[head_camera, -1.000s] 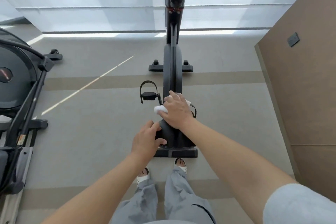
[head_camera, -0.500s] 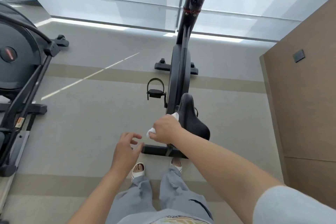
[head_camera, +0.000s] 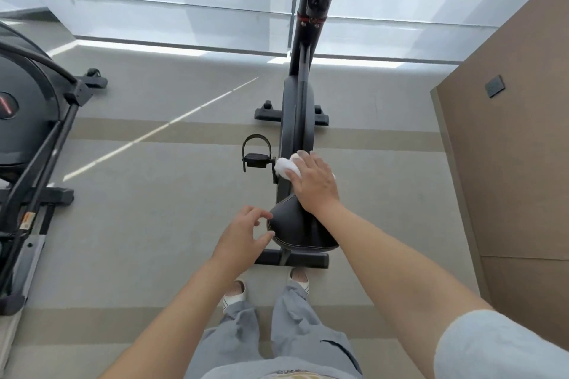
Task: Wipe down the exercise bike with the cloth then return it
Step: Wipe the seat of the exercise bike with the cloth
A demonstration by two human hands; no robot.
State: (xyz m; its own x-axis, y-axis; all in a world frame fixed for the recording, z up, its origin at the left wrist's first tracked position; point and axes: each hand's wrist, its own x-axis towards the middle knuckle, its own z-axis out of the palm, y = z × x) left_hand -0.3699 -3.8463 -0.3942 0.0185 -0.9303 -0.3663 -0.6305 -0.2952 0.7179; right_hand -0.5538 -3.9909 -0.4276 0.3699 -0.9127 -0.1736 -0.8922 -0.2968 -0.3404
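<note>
Right hand presses the cloth onto the nose of the bike's saddle; left hand hovers beside its wide rear end.

The cloth (head_camera: pixel 286 167) lies under the right hand (head_camera: pixel 314 183), bunched out past the fingers (head_camera: pixel 303 163) on their left side; those fingers lie flat and close together on it; the saddle (head_camera: pixel 295 229) of the exercise bike (head_camera: pixel 297 108) runs lengthwise away from the person, so the unwiped frame lies straight ahead of the cloth; the left hand (head_camera: pixel 243 232) has its fingers loosely spread and holds nothing, just beside the saddle's left edge; no container is in view, and where the cloth belongs cannot be told.
</note>
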